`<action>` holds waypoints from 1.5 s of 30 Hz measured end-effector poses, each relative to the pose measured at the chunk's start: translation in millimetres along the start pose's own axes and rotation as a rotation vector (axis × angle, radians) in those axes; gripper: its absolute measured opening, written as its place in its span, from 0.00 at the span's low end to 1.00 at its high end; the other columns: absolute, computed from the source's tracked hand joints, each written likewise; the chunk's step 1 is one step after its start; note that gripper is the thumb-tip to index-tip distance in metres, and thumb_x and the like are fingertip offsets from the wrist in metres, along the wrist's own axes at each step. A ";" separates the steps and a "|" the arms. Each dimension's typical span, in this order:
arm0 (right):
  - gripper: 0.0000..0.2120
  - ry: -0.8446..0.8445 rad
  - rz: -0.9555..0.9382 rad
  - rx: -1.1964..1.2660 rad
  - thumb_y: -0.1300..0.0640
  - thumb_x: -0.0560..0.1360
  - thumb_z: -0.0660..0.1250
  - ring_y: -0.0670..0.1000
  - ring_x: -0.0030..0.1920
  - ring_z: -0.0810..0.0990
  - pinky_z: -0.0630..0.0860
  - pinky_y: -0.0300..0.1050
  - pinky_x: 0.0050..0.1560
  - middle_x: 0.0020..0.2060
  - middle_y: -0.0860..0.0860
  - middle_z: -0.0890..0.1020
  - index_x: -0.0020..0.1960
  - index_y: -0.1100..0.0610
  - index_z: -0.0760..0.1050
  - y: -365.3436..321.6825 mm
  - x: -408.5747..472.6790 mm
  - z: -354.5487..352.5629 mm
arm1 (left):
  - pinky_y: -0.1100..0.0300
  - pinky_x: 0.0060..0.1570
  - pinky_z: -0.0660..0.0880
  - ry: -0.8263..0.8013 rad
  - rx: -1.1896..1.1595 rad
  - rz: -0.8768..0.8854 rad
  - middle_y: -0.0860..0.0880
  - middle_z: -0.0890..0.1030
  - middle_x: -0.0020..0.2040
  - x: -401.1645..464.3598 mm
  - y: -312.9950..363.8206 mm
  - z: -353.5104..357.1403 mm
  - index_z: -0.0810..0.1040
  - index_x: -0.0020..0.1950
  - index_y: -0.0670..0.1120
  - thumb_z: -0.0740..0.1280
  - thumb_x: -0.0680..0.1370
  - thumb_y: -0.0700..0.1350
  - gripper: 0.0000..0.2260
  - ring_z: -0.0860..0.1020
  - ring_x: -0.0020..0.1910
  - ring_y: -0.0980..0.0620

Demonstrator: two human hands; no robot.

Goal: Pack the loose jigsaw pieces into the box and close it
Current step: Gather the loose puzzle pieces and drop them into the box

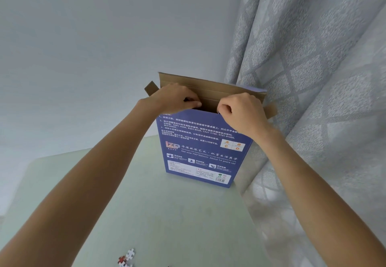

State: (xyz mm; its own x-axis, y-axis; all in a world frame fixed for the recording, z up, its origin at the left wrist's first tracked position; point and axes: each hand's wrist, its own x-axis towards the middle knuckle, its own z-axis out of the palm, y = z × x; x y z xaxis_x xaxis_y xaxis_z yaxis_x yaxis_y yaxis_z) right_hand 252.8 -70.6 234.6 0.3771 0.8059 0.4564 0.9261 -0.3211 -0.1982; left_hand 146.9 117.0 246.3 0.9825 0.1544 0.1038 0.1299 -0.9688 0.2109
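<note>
1. At the worktop's (146, 214) 6 o'clock edge lie loose jigsaw pieces (126, 258).
2. Left hand (177, 98) pinches the upright box's (200, 147) open top rim.
3. Right hand (240, 112), fingers curled, grips the same rim toward 3 o'clock, beside the curtain (313, 78).

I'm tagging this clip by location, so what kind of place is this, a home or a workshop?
Probably a room in a home. A long patterned curtain hangs beside a plain pale wall, and a blue jigsaw box stands upright on a light green table with loose jigsaw pieces near its front edge.
</note>
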 end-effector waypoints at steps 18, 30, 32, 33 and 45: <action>0.06 0.135 -0.089 -0.015 0.59 0.75 0.64 0.53 0.41 0.80 0.75 0.44 0.37 0.40 0.51 0.83 0.48 0.56 0.80 -25.1 -12.9 10.4 | 0.58 0.42 0.74 0.496 0.173 0.140 0.51 0.83 0.46 -50.6 -0.8 29.9 0.80 0.53 0.48 0.64 0.75 0.45 0.09 0.79 0.45 0.48; 0.12 0.205 -0.046 0.004 0.61 0.75 0.63 0.55 0.59 0.73 0.72 0.49 0.55 0.60 0.55 0.76 0.58 0.57 0.77 -68.4 -84.1 36.3 | 0.58 0.53 0.72 0.637 -0.146 -0.294 0.54 0.83 0.48 -215.3 19.9 84.2 0.79 0.56 0.49 0.62 0.78 0.49 0.11 0.81 0.47 0.53; 0.11 0.174 -0.009 0.130 0.62 0.75 0.64 0.54 0.56 0.75 0.74 0.47 0.52 0.58 0.53 0.78 0.56 0.57 0.78 -84.9 -115.7 55.3 | 0.60 0.48 0.74 0.621 -0.261 -0.469 0.57 0.83 0.46 -260.7 23.1 106.9 0.79 0.56 0.52 0.64 0.77 0.46 0.10 0.80 0.47 0.55; 0.11 0.124 0.006 0.184 0.62 0.74 0.64 0.54 0.55 0.75 0.74 0.47 0.52 0.56 0.53 0.78 0.55 0.58 0.78 -93.7 -133.9 68.6 | 0.61 0.46 0.74 0.603 -0.324 -0.559 0.58 0.83 0.45 -283.5 25.1 119.9 0.78 0.56 0.53 0.65 0.76 0.45 0.10 0.80 0.47 0.57; 0.22 -0.827 0.317 0.185 0.58 0.77 0.61 0.60 0.63 0.66 0.66 0.48 0.62 0.63 0.59 0.68 0.71 0.58 0.64 -195.9 -306.4 218.5 | 0.49 0.65 0.65 0.018 -0.369 -1.271 0.44 0.67 0.69 -486.8 26.4 265.5 0.64 0.72 0.48 0.64 0.76 0.48 0.25 0.64 0.66 0.43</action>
State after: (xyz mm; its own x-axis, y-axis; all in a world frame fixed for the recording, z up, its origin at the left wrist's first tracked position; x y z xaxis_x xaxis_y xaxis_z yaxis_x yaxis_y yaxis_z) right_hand -47.0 -146.0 -55.9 0.4175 0.8166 -0.3986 0.7366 -0.5610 -0.3776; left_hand -292.6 -35.1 -56.7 0.2020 0.9151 -0.3491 0.9063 -0.0395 0.4208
